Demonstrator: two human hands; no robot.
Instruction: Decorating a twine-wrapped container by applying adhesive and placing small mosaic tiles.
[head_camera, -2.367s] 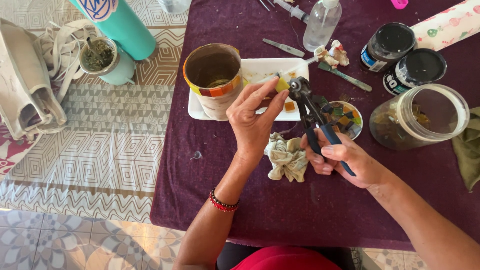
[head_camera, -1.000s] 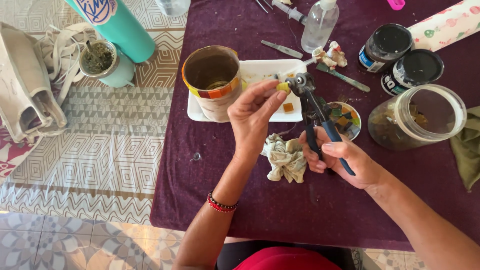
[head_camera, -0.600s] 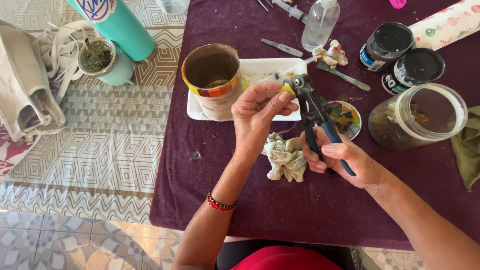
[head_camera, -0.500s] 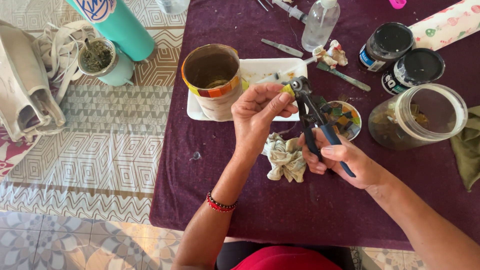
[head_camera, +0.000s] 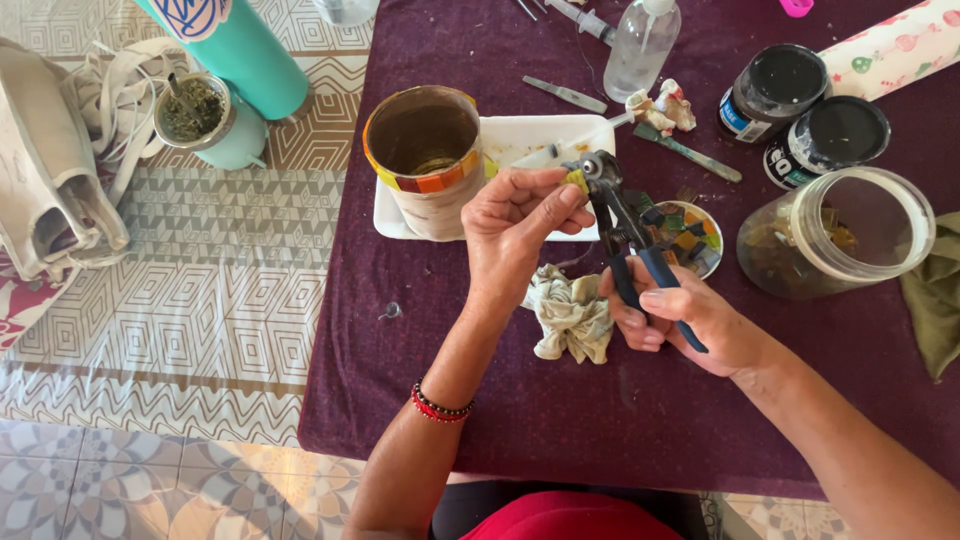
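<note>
Gripping nippers (head_camera: 625, 235) in right hand (head_camera: 690, 320), head pointing away, up-left

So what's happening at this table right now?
A person sits at a purple-covered table. The left hand pinches a small yellow-green tile piece between the jaws of blue-handled nippers, which the right hand grips by the handles. Just behind stands a can with a band of coloured tiles at its rim, on a white tray. A crumpled rag and a small dish of mosaic tiles lie beside the hands.
</note>
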